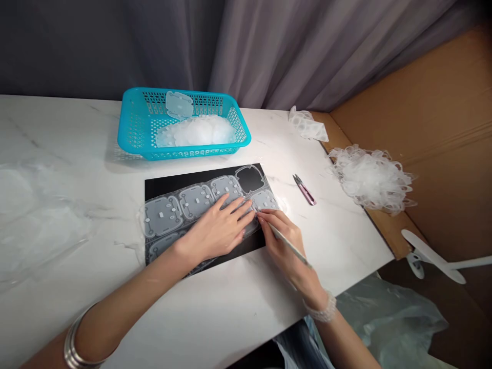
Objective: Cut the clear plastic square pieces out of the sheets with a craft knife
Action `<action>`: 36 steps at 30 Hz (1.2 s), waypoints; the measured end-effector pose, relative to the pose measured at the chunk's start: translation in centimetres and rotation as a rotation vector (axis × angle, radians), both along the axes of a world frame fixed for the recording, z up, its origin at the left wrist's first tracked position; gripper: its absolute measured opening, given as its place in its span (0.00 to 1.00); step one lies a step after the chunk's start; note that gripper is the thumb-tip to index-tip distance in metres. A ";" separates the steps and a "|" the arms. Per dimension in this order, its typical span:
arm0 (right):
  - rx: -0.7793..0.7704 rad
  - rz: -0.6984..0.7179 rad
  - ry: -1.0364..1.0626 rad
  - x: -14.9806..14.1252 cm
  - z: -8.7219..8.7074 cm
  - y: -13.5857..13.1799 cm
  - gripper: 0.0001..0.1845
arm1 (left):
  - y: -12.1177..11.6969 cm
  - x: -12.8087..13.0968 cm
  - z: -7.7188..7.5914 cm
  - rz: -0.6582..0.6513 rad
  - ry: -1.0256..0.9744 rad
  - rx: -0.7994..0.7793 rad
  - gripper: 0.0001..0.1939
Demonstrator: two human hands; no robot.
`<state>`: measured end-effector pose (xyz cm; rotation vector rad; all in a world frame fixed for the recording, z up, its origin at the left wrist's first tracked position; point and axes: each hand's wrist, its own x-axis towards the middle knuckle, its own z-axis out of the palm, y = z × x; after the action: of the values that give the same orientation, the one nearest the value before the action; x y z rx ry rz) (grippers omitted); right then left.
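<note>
My left hand (221, 228) lies flat with its fingers spread on a translucent molded sheet (163, 214) of several rounded pieces. That sheet rests on a black mat (169, 187). In my right hand (282, 238) is a slim pale pen-like tool (290, 245), gripped like a pencil. Its tip meets the sheet near my left fingertips, beside a rounded piece (264, 200) at the right end; the exact contact is too small to make out. At the sheet's upper right corner, one outline (249, 178) is an open hole showing black.
Behind the mat stands a turquoise basket (132, 123) with a heap of translucent pieces (205, 130). Thread snips (305, 189) lie to the right. Beyond them are a pile of clear scraps (372, 177) and a cardboard box (423, 102). Thin clear plastic (42, 215) spreads at left.
</note>
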<state>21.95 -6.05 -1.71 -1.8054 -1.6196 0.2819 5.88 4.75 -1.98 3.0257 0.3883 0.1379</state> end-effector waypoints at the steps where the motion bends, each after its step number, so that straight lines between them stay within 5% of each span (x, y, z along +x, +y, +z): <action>1: 0.036 0.017 -0.042 -0.1 -0.6 0.0 0.13 | 0.0 0.0 0.0 -0.004 0.004 0.007 0.24; 7: 0.049 0.093 -0.304 -0.1 -2.4 0.4 0.18 | 0.2 -0.1 -0.4 -0.024 0.012 0.030 0.24; 16: -0.083 0.155 -0.416 -0.1 -0.7 1.2 0.21 | 0.1 -0.3 -0.6 0.007 -0.017 0.027 0.23; 20: -0.032 0.157 -0.143 0.7 -0.8 1.7 0.19 | 0.0 -0.3 -0.5 0.019 -0.016 0.027 0.24; 22: 0.043 -0.024 0.161 2.8 -0.6 1.1 0.15 | -0.1 -0.3 -0.5 0.028 -0.019 0.021 0.24; 25: 0.183 -0.443 0.542 8.9 0.2 -1.0 0.10 | -0.3 -0.3 -0.2 0.036 -0.011 0.003 0.25; 30: 0.289 -0.643 0.687 18.1 2.5 -5.1 0.06 | -0.5 -0.2 0.1 0.053 -0.022 -0.062 0.25; 33: 0.264 -0.618 0.777 17.5 3.7 -5.3 0.04 | -0.4 -0.1 0.2 0.053 -0.077 -0.194 0.24; 36: 0.165 -0.514 0.867 13.1 4.7 -3.4 0.08 | -0.4 0.2 1.2 0.137 -0.217 -0.494 0.21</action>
<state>35.03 -9.50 2.96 -1.5679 -0.5451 0.5685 6.12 4.37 -0.79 2.4695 0.5207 0.3228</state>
